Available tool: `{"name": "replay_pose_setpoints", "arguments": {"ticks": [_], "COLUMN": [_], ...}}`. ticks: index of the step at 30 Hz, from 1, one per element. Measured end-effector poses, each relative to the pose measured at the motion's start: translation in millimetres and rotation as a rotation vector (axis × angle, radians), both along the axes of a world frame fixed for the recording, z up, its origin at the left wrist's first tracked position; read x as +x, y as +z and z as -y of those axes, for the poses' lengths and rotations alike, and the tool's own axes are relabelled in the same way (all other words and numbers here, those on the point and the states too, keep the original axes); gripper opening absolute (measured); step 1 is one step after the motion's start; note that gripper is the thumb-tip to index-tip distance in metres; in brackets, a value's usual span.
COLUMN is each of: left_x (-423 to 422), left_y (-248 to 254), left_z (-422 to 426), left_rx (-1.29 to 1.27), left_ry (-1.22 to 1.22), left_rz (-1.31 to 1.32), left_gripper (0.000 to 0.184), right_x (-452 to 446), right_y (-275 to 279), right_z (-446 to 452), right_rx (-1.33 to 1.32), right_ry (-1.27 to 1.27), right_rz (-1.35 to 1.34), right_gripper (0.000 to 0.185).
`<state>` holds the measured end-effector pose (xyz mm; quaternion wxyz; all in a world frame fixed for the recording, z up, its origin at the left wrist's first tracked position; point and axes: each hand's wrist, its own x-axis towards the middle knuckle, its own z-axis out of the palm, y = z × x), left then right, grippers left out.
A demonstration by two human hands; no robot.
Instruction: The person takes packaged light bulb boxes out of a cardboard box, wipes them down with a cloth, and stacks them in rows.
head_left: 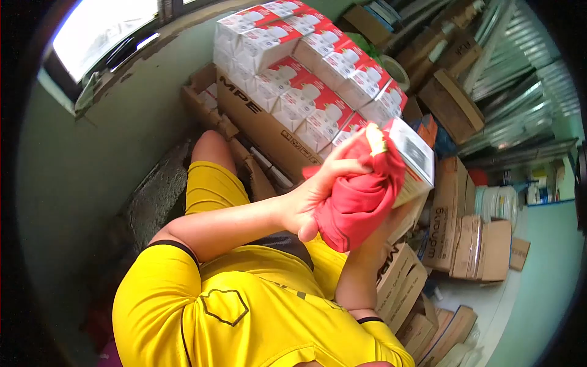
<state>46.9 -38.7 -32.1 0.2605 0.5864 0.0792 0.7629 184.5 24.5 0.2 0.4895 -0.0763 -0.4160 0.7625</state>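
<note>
My left hand (330,189) grips a bunched red cloth (361,202), which has a pale yellow patch (376,139) near its top. The cloth lies against a small white and red cardboard box (413,150) that is held up in front of me. My right hand (398,215) is under the box and supports it; its fingers are mostly hidden behind the cloth and box. Just beyond stands a large open carton (244,113) marked MPE, filled with rows of similar small white and red boxes (306,104) that show a white product picture.
A wall and a window (104,37) are on the left. Brown cartons (449,214) stand at the right, with more cartons (403,287) below them. Clear-wrapped long pieces (520,79) lean at the back right. My knee (214,150) is beside the large carton.
</note>
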Motion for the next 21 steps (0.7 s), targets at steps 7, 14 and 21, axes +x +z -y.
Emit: {"name": "replay_pose_setpoints", "arguments": {"ticks": [7,14,21], "left_x": [-16,-17,-24], "left_y": [19,34,8], "left_z": [-2,-6,10], "left_rx": [-0.243,-0.284,-0.401], "left_ry": [0.619,0.391,0.204], "left_rz": [-0.017,0.239,-0.023], "left_gripper": [0.021,0.045,0.025], "right_x": [4,4,22], "right_y": [-16,-16,-16], "right_z": [10,45,11], "right_rx": [0.525,0.105,-0.009], "right_ry": [-0.301,-0.343,-0.472], "right_rz": [0.657,0.329,0.276], "right_gripper": [0.1,0.093,0.086]}}
